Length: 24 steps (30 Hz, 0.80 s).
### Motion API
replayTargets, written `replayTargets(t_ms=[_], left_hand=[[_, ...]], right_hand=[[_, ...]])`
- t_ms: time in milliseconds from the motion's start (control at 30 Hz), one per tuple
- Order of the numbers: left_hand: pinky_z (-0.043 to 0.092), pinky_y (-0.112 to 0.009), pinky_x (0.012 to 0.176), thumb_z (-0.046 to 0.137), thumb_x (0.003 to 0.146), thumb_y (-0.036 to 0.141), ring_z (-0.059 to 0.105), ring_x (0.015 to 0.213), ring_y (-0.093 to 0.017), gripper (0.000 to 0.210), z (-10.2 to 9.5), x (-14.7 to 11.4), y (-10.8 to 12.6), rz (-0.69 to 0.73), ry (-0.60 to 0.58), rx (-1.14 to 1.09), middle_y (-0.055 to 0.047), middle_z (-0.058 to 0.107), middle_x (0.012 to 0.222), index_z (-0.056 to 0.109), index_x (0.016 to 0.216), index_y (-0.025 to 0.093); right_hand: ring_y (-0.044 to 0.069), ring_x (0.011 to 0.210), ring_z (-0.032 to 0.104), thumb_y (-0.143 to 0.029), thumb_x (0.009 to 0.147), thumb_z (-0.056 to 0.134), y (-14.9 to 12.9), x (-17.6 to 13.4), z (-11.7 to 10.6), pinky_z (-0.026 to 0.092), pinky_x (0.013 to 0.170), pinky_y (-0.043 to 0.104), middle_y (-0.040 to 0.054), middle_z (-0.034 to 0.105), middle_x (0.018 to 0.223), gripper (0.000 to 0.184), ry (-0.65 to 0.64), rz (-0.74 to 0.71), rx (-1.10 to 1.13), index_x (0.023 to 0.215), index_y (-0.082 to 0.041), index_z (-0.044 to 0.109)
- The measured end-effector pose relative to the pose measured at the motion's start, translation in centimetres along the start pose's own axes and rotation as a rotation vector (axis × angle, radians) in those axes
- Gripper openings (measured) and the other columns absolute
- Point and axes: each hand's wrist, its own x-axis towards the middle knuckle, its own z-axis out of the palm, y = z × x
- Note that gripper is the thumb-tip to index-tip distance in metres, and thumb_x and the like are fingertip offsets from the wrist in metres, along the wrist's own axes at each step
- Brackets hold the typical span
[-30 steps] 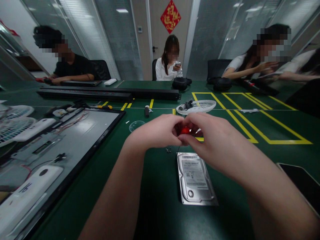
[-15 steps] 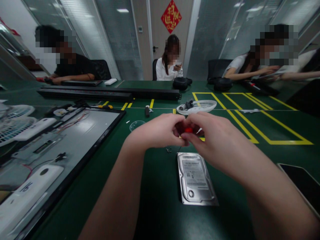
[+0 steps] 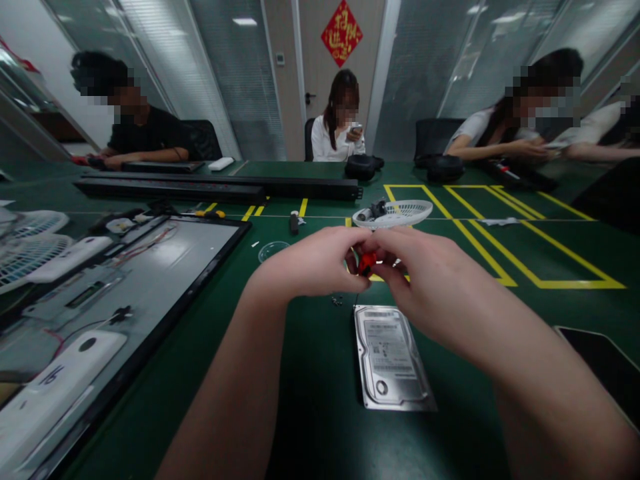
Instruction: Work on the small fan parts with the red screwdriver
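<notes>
A small red and black object (image 3: 367, 263) is pinched between my two hands above the table; its kind is hard to make out. My left hand (image 3: 327, 259) has its fingers curled around the left side of it. From the right, my right hand (image 3: 420, 257) grips it with thumb and fingertips. Below my hands a silver hard drive (image 3: 393, 360) lies flat, label side up. Several tiny screws (image 3: 337, 301) lie on the table just beyond its upper left corner.
At left lies a large flat panel (image 3: 195, 247) with white parts on it. A white fan grille (image 3: 410, 212) holding small parts, a clear round lid (image 3: 273, 251) and long black bars (image 3: 220, 187) are farther back. A phone (image 3: 600, 360) lies right. Several people sit opposite.
The red object has turned and shifted slightly left between my fingers, so more of it shows. My right thumb has drawn back a little; the hard drive has not moved.
</notes>
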Motion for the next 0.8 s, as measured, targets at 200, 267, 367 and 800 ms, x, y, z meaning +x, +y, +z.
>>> replayTargets(t_ms=[200, 267, 367, 800], left_hand=[[0.049, -0.028, 0.072, 0.077, 0.074, 0.024, 0.066, 0.087, -0.019, 0.035, 0.06, 0.2, -0.1, -0.004, -0.032, -0.063, -0.003, 0.074, 0.101, 0.069, 0.107, 0.016], [0.05, -0.029, 0.074, 0.078, 0.073, 0.023, 0.066, 0.089, -0.02, 0.034, 0.06, 0.18, -0.02, 0.004, -0.018, -0.051, -0.003, 0.074, 0.103, 0.07, 0.106, 0.016], [0.05, -0.029, 0.075, 0.075, 0.073, 0.017, 0.067, 0.091, -0.02, 0.036, 0.0, 0.07, 0.09, 0.018, 0.009, -0.019, -0.004, 0.074, 0.105, 0.07, 0.109, 0.017], [0.05, -0.029, 0.074, 0.076, 0.074, 0.018, 0.067, 0.091, -0.02, 0.032, 0.01, 0.14, 0.08, 0.014, 0.0, -0.023, -0.005, 0.074, 0.104, 0.069, 0.106, 0.016]], right_hand=[[0.024, 0.086, 0.066, -0.021, 0.091, 0.065, -0.17, 0.05, -0.06, 0.045, 0.073, 0.034, 0.007, 0.072, 0.099, 0.016, 0.0, 0.018, -0.005, 0.105, -0.021, 0.073], [0.024, 0.086, 0.067, -0.016, 0.091, 0.063, -0.15, 0.03, -0.04, 0.045, 0.074, 0.034, 0.0064, 0.073, 0.098, 0.016, 0.012, 0.015, 0.001, 0.103, -0.02, 0.073], [0.023, 0.086, 0.067, -0.008, 0.089, 0.058, -0.08, -0.07, -0.08, 0.047, 0.075, 0.034, 0.0061, 0.074, 0.099, 0.024, 0.013, -0.006, 0.02, 0.104, -0.02, 0.072], [0.022, 0.086, 0.065, -0.01, 0.091, 0.057, 0.21, -0.07, 0.12, 0.045, 0.074, 0.033, 0.0064, 0.071, 0.1, 0.02, 0.017, -0.04, 0.016, 0.103, -0.021, 0.069]])
